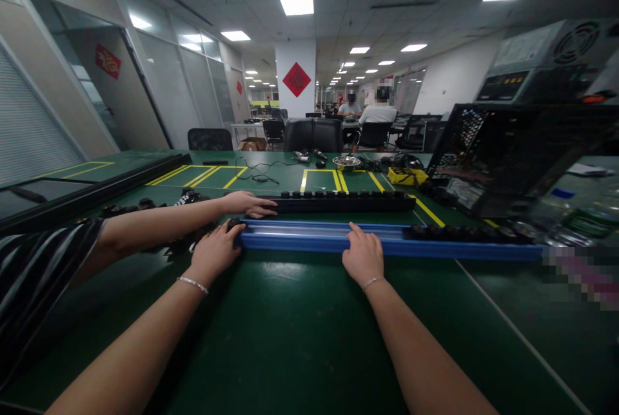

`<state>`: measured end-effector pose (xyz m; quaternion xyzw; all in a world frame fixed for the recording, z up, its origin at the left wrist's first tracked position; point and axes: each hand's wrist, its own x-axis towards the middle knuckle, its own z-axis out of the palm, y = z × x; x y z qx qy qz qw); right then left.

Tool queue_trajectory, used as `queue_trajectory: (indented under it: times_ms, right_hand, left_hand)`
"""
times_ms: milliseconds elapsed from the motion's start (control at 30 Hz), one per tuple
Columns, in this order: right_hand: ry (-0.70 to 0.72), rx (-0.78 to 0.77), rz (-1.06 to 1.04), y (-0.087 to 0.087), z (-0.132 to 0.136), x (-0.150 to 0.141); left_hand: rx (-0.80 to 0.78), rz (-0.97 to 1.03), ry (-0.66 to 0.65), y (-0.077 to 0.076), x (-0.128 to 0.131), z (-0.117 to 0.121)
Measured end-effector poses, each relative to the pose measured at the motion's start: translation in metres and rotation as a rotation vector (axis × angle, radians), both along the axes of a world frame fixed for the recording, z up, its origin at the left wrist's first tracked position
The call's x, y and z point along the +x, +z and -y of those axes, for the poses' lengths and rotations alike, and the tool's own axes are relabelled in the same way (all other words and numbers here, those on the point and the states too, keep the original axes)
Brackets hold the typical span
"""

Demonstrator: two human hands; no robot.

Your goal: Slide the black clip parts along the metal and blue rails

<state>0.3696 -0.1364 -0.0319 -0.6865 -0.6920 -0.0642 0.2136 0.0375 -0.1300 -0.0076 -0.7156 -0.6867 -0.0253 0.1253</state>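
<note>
A long blue rail [300, 242] lies crosswise in front of me, with a row of small black parts [464, 233] seated in its right portion. At its left end, my left hand [215, 250] has its fingers closed on a small black part [235, 222]. My right hand [363, 254] grips the rail near its middle, the index finger reaching over the far edge. Behind it lies a black rail [338, 203] topped with a row of black parts. A co-worker's hand [250, 203] rests at that rail's left end.
More black parts [186, 199] lie in a heap to the left on the green table [290, 337]. Farther back are cables, a metal bowl [346, 162] and a yellow box [407, 175]. An opened computer case [512, 144] and plastic bottles [594, 218] stand at the right.
</note>
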Motion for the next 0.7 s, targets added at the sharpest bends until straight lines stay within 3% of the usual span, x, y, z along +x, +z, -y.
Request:
queue_trajectory:
  times_ms: [500,700]
  right_hand:
    - [-0.014,0.03,0.001,-0.001,-0.001,-0.001]
    - [-0.02,0.022,-0.018,-0.001,-0.002,-0.001]
  left_hand:
    - [0.045,0.067,0.006,-0.004,0.003,0.003]
    - [0.018,0.046,0.077,-0.005,-0.012,0.002]
